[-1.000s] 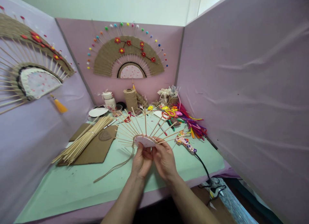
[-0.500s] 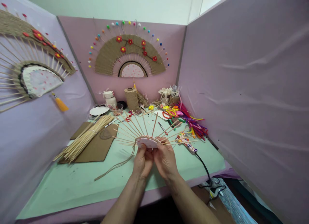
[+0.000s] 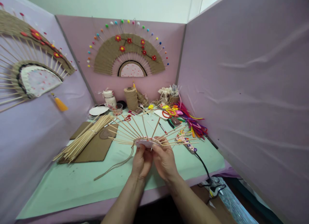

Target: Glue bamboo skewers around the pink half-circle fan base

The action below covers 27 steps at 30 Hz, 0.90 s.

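Note:
Between my hands is a small fan frame (image 3: pixel 146 142), a pale patterned half-round base with thin wooden sticks (image 3: pixel 136 125) spreading out from its curved edge. My left hand (image 3: pixel 142 158) pinches the base's lower left side, thumb on the front. At its right side my right hand (image 3: pixel 164 156) grips it, thumb on the front and fingers behind. A length of twine (image 3: pixel 123 163) hangs from the base's left end and trails onto the table. Fingertips behind the base are hidden.
Left lie bundled sticks (image 3: pixel 88 137) on a cardboard sheet (image 3: pixel 103 150). A patterned glue gun (image 3: pixel 185 142) with a black cord lies right. Behind stand a twine spool (image 3: pixel 131 98), a white bottle (image 3: pixel 109 98), scissors (image 3: pixel 170 113) and pipe cleaners (image 3: pixel 194 124). Finished fans (image 3: pixel 130 53) hang on the walls.
The fan frame has tilted and shifted slightly left, its sticks sitting a little lower. My right thumb has moved a little left and down along the base. Both hands keep hold.

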Tool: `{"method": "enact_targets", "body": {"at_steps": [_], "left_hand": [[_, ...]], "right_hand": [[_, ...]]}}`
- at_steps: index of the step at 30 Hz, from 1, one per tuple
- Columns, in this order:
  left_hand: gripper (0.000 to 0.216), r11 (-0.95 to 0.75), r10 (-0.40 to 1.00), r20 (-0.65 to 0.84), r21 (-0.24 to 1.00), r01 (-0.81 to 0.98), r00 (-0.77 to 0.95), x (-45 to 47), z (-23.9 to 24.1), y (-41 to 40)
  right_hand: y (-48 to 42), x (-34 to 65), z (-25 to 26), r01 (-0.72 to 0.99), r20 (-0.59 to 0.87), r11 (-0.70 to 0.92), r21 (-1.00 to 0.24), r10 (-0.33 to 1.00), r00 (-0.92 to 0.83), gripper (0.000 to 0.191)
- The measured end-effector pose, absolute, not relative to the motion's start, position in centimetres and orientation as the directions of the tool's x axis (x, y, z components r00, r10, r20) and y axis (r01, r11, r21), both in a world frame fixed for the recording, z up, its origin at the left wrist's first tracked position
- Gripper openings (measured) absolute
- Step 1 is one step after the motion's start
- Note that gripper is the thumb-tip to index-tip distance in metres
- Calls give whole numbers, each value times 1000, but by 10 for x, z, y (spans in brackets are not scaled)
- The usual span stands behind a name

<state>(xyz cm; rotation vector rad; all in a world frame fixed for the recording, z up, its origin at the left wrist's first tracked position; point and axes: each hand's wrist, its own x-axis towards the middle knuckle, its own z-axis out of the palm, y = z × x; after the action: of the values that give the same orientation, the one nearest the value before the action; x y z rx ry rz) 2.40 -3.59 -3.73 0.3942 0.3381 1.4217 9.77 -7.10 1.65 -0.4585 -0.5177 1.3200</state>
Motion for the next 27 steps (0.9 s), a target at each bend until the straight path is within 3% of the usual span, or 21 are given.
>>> {"method": "enact_targets", "body": {"at_steps": [6, 15, 27], "left_hand": [[5, 148, 989, -42, 330, -932, 142, 24, -27, -38], [29, 99, 992, 30, 422, -901, 124, 26, -18, -44], [31, 75, 991, 57, 495, -865, 119, 27, -12, -48]], "right_hand": [[-71, 99, 18, -819, 110, 176, -546, 984, 139, 18], [-73, 97, 18, -835, 53, 201, -512, 978, 202, 21], [-83, 96, 27, -845, 90, 203, -495, 979, 183, 24]]}}
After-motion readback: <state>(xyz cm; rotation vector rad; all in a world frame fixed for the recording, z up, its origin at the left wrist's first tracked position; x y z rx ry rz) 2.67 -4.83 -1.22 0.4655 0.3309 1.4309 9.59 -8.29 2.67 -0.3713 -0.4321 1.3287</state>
